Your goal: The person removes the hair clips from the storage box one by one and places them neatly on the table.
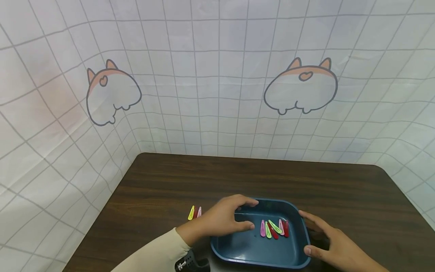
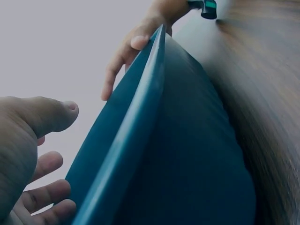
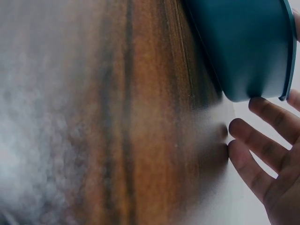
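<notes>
Dark tabletop (image 1: 163,185), left hand (image 1: 223,217) partly hiding blue tray (image 1: 249,245), right hand (image 1: 338,243) opposite, fingers (image 3: 260,145) spread, yellow clip (image 1: 191,213) outside.

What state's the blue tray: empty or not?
Not empty: the blue tray has pink, green and red clips on its floor.

I log: tray (image 1: 251,251), blue; tray clips (image 1: 275,227), pink, light green, dark red; outer clips (image 1: 195,212), yellow, dark red, pink; bench (image 1: 163,185), dark brown woodgrain; backdrop (image 1: 217,128), white, grey-gridded; 2 printed animals (image 1: 300,88), grey-outlined, white and orange; sleeve (image 1: 156,251), cream.
</notes>
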{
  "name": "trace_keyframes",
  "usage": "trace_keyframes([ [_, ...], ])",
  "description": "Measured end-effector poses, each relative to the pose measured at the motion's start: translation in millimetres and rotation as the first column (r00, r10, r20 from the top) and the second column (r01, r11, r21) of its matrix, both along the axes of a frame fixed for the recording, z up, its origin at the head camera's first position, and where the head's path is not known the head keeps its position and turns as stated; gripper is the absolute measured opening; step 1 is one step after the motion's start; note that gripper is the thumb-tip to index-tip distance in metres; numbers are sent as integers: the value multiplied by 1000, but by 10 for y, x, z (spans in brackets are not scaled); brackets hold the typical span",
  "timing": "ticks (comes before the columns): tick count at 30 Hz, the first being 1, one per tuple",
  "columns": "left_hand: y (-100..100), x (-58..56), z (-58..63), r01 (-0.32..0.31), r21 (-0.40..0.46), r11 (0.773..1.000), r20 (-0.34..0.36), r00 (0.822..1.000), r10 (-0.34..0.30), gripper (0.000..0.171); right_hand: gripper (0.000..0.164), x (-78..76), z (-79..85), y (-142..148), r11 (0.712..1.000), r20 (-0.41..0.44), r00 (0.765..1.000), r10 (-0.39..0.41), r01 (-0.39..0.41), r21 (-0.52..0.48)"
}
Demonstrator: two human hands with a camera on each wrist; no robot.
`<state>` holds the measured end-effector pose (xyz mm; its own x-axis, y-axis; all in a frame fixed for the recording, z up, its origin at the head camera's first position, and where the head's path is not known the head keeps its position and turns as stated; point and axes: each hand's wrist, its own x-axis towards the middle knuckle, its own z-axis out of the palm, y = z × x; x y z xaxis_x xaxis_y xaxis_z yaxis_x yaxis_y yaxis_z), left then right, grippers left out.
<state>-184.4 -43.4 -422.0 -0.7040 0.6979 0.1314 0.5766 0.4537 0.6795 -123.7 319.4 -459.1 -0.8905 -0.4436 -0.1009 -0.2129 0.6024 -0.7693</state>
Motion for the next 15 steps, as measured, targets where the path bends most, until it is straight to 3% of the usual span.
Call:
trace_keyframes([
  [15, 237, 9, -75, -27, -24, 999, 12, 1000, 28, 54, 79, 27, 2, -9, 1000, 0, 1000, -10, 10, -2],
])
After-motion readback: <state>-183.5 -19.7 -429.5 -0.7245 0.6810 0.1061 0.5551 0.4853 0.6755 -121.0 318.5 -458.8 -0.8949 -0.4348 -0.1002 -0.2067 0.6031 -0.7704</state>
